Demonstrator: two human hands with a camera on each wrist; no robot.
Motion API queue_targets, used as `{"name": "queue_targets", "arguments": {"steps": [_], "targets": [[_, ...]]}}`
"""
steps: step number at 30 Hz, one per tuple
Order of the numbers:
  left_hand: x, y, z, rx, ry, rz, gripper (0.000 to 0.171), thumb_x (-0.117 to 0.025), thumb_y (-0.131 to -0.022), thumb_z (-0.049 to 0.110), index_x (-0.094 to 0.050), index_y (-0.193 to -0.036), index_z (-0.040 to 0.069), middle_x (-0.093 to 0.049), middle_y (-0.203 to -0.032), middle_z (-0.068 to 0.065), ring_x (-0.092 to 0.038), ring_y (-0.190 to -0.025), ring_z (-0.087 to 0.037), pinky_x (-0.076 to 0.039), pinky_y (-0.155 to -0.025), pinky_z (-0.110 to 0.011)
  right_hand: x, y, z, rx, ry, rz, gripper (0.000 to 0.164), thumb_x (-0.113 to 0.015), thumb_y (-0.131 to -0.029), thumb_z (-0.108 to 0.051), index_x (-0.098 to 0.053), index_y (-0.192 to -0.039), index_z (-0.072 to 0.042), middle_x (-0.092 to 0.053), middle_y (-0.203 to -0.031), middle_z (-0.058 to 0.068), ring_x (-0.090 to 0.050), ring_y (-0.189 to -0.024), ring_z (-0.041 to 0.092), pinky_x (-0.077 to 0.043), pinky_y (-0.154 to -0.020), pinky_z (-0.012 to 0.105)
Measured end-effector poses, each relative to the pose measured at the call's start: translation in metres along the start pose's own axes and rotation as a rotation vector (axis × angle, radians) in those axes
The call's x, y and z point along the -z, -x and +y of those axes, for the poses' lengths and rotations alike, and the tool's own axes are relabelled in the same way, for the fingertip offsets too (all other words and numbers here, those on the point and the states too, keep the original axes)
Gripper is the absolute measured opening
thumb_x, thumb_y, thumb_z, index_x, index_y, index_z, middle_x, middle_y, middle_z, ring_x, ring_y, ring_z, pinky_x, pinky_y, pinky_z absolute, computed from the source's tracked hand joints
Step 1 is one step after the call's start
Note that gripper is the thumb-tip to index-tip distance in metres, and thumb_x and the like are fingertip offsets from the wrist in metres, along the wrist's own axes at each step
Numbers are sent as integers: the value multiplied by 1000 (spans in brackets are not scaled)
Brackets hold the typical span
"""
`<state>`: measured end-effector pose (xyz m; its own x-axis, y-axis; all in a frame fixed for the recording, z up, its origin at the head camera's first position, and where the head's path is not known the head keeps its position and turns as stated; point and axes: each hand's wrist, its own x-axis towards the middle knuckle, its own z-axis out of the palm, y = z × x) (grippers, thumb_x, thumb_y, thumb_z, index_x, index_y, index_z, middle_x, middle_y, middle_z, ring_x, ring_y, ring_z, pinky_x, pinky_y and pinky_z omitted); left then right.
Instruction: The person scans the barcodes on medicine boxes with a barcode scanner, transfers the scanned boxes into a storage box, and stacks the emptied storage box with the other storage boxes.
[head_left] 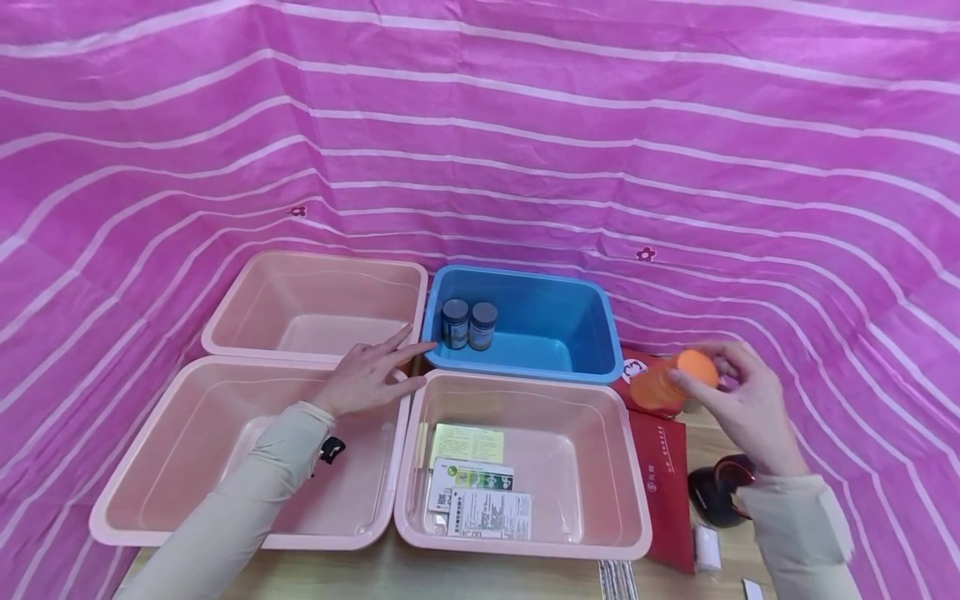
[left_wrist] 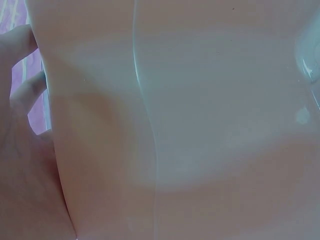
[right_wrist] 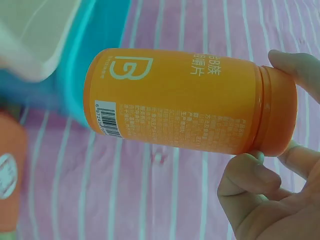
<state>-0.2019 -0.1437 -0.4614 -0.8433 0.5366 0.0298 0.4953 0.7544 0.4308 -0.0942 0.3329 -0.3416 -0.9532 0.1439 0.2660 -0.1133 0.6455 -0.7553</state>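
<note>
My right hand [head_left: 753, 408] grips an orange vitamin bottle [right_wrist: 172, 100] by its orange cap, fingers and thumb around it. In the right wrist view the bottle lies sideways, its white lettering and barcode facing the camera. In the head view it is tilted beside the blue bin [head_left: 525, 377], above a red folder [head_left: 663, 492]. My left hand [head_left: 367, 379], fingers spread and fairly straight, rests at the rims where the pink bins meet, holding nothing. Its fingers also show over the rim in the left wrist view. Two dark-lidded jars [head_left: 455, 325] stand in the blue bin's left side.
The front right pink bin [head_left: 525, 546] holds several flat printed packets [head_left: 491, 515]. Two more pink bins stand at the left, front [head_left: 240, 540] and back [head_left: 315, 354]. A black object [head_left: 716, 496] and a small white packet [head_left: 707, 548] lie right of the red folder.
</note>
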Motion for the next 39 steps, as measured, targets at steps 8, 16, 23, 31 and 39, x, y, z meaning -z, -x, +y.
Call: {"name": "queue_targets", "arguments": {"steps": [8,16,23,31,39], "targets": [[-1,0,1,7,11,0,67,-61,-96,58,-41,-157,39,-23,-171,-14,-45,-145,-42,-39,-110,-59,-45,-67,-35,86,57,-270,45,-81,-90,-26,-67,-127,-5,-59,-113,10,-55,-92,23,-54,-65,21],[2,0,1,10,-3,-3,67,-59,-97,60,-40,-157,40,-22,-171,-14,-51,-141,-39,-40,-108,-56,-105,-122,-44,105,60,-471,45,-78,-91,-25,-66,-130,-5,-62,-121,16,-57,-102,31,-56,-77,34],[0,0,-1,-3,-13,-4,67,-59,-97,60,-39,-158,40,-22,-171,-14,-60,-132,-34,-41,-107,-54,-164,-159,-36,119,190,-603,44,-78,-90,-16,-65,-130,-2,-65,-123,18,-59,-107,32,-57,-90,45],[-6,1,4,-2,-6,-10,69,-57,-96,63,-38,-158,41,-22,-171,-11,-46,-145,-39,-40,-108,-56,-210,-188,-26,28,327,-679,41,-77,-90,-10,-66,-129,-2,-63,-125,17,-57,-110,32,-54,-96,45],[-8,-2,11,10,-5,-12,68,-58,-95,63,-38,-158,43,-22,-172,-8,-46,-145,-38,-40,-109,-55,-235,-195,-1,-33,446,-686,42,-78,-89,-7,-66,-129,-2,-66,-123,18,-58,-109,34,-52,-101,48]]}}
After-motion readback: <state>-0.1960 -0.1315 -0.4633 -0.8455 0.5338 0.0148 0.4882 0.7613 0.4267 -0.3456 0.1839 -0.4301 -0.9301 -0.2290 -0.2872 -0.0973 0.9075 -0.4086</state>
